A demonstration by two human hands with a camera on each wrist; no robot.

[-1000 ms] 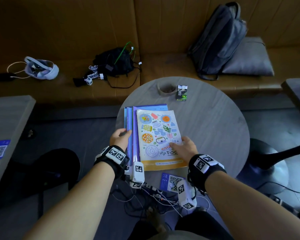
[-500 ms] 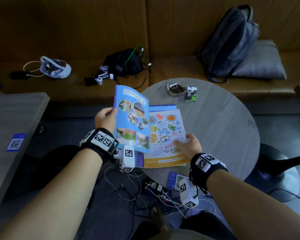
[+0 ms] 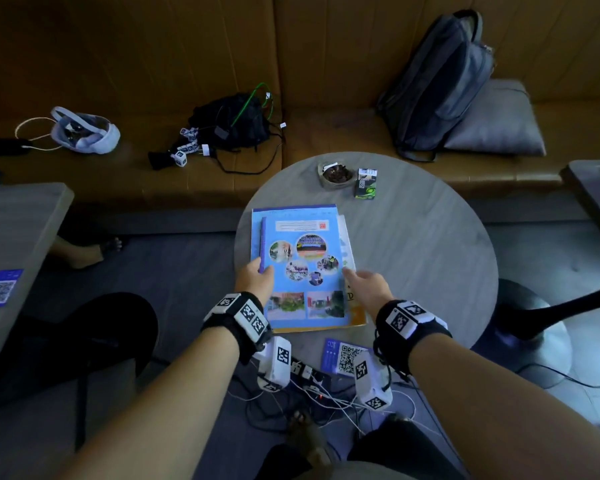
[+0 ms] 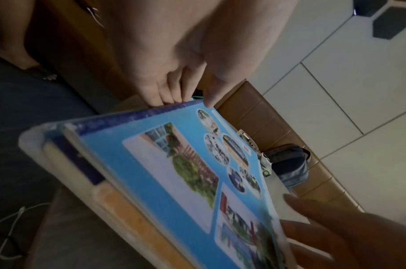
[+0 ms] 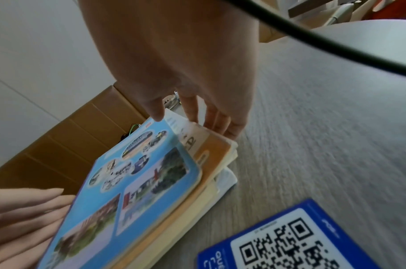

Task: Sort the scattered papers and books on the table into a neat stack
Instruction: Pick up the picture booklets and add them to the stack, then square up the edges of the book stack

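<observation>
A stack of books (image 3: 352,315) lies on the near left part of the round grey table (image 3: 413,258). A blue booklet with photo circles (image 3: 302,268) lies on top, shifted a little left over the orange-edged book (image 5: 211,147). My left hand (image 3: 255,278) pinches the booklet's left edge, thumb on top (image 4: 190,102), fingers reaching under it (image 5: 24,214). With fingers straight, my right hand (image 3: 364,285) touches the stack's right side (image 5: 190,120) and holds nothing.
An ashtray (image 3: 336,174) and a cigarette pack (image 3: 365,184) stand at the table's far edge. A blue QR card (image 3: 343,356) lies at the near edge. Behind, a bench carries a backpack (image 3: 440,84) and cable clutter (image 3: 229,129). Another table (image 3: 14,237) stands left.
My left hand lifted the blue booklet from the stack's left side and laid it on top of the illustrated book. My right hand slid off that cover to the stack's right edge.
</observation>
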